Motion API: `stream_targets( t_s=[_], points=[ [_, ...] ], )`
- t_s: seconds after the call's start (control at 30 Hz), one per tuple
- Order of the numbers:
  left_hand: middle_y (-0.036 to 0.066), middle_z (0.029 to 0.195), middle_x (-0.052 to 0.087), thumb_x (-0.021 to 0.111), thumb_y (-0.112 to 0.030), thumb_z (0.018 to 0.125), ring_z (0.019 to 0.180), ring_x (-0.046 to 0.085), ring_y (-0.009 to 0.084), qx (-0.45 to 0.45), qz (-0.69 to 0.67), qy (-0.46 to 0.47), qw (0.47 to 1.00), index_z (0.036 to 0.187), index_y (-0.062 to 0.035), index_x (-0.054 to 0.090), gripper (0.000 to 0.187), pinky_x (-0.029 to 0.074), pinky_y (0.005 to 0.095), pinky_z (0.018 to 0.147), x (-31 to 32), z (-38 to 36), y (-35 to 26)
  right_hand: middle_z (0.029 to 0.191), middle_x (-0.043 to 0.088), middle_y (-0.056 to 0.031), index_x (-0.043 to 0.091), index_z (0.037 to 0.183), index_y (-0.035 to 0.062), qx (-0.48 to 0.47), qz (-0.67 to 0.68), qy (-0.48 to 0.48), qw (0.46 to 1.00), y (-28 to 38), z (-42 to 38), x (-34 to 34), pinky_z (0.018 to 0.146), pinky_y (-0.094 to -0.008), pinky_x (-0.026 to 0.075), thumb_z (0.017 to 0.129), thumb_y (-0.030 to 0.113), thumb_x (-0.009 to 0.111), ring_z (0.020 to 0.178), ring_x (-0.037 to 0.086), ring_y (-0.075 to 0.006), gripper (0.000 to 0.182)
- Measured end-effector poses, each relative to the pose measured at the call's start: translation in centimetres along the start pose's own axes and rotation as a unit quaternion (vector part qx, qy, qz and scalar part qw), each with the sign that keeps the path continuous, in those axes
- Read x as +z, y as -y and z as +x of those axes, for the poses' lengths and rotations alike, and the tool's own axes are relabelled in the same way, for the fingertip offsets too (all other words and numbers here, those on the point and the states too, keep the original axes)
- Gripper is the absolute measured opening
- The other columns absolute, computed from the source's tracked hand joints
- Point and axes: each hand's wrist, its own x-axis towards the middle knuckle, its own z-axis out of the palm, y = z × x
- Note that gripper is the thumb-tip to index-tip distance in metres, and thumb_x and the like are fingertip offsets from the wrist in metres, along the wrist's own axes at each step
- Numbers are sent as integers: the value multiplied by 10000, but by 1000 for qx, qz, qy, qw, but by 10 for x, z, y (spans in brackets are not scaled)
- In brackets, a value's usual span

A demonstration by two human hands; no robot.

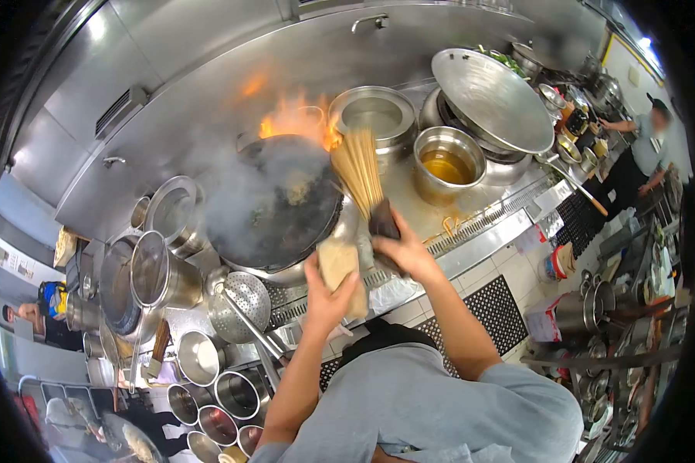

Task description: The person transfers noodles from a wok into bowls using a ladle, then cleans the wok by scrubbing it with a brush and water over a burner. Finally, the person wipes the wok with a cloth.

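Note:
My left hand (328,297) is wrapped round a pale, beige cloth or pad (338,266), in front of the stove. Just right of it, my right hand (409,248) grips the dark handle of a bamboo brush (358,170), its bristles pointing up and slightly blurred. Beyond both hands, a large black wok (286,224) gives off smoke, with flames (297,119) rising at its far rim. A small light patch shows inside the wok. The brush bristles are beside the wok's right edge.
A metal pot of amber liquid (448,166) stands right of the brush, near a big tilted steel wok (494,100). A perforated ladle (239,307), strainers and several steel pots (201,357) are at left. People stand at far right (645,154) and far left (35,315).

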Motion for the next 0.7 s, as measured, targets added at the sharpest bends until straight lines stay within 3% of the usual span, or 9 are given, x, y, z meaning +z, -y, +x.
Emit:
stream_targets(
  t_s=[0.07, 0.23, 0.33, 0.37, 0.4, 0.47, 0.53, 0.63, 0.7],
  points=[
    [169, 1338, 486, 730, -110, 867, 1201, 519, 263, -42, -93, -9, 995, 1447, -23, 270, 746, 440, 364, 1016, -29, -30, 20, 1255, 569, -293, 180, 1569, 182, 108, -298, 45, 947, -16, -29, 0, 822, -473, 545, 761, 275, 732, 963, 667, -412, 982],
    [185, 1282, 567, 683, -193, 885, 1090, 614, 271, -168, -205, -54, 963, 1453, 3, 336, 693, 544, 376, 858, -114, -135, 56, 1264, 537, -313, 151, 1575, 234, 246, -462, 107, 845, -113, -57, 25, 904, -543, 501, 757, 326, 747, 1011, 621, -528, 1017],
    [250, 1263, 578, 682, -410, 870, 962, 680, 292, -173, -305, -103, 931, 1433, 46, 345, 798, 602, 370, 704, -137, -196, 37, 1237, 529, -283, 246, 1537, 142, -71, -653, -11, 754, -67, -76, 43, 895, -573, 482, 788, 387, 735, 962, 626, -525, 927],
    [268, 1264, 573, 684, -467, 862, 937, 686, 294, -169, -342, -117, 917, 1436, 50, 337, 846, 605, 368, 678, -143, -204, 34, 1200, 585, -283, 378, 1447, 63, -158, -582, 22, 798, -36, -79, 57, 900, -581, 467, 814, 460, 707, 988, 637, -485, 816],
    [281, 1262, 568, 680, -492, 858, 927, 686, 300, -136, -369, -104, 914, 1441, 50, 327, 870, 604, 370, 678, -148, -205, 30, 1106, 665, -261, 595, 1301, 53, 22, -488, 294, 822, 28, -76, 79, 954, -538, 464, 818, 382, 692, 1049, 624, -450, 592],
    [307, 1259, 557, 674, -541, 851, 906, 687, 312, -70, -418, -72, 903, 1452, 50, 306, 919, 604, 374, 678, -153, -197, 19, 1082, 686, -258, 583, 1273, -41, 111, -251, 457, 846, 3, -115, 138, 953, -493, 479, 851, 462, 643, 1096, 622, -422, 660],
    [309, 1202, 563, 672, -561, 847, 846, 675, 321, -62, -448, -94, 887, 1475, 42, 267, 960, 595, 373, 692, -158, -199, 15, 1095, 675, -289, 499, 1351, -59, 78, -303, 492, 812, -37, -152, 202, 954, -492, 485, 828, 494, 678, 1107, 630, -411, 782],
    [282, 1189, 557, 715, -575, 782, 794, 654, 324, -65, -426, -96, 897, 1487, -46, 276, 984, 570, 374, 667, -165, -201, 5, 923, 701, -231, 497, 1286, -82, -7, -118, 326, 938, -139, -183, 293, 769, -461, 546, 827, 498, 688, 841, 695, -367, 764],
    [292, 1181, 551, 716, -573, 783, 784, 652, 331, -68, -427, -134, 892, 1502, -103, 264, 971, 569, 382, 632, -165, -215, 4, 787, 653, -157, 513, 1184, -53, 201, -14, 374, 905, -117, -177, 327, 605, -407, 516, 829, 480, 687, 652, 638, -274, 664]
  ],
)
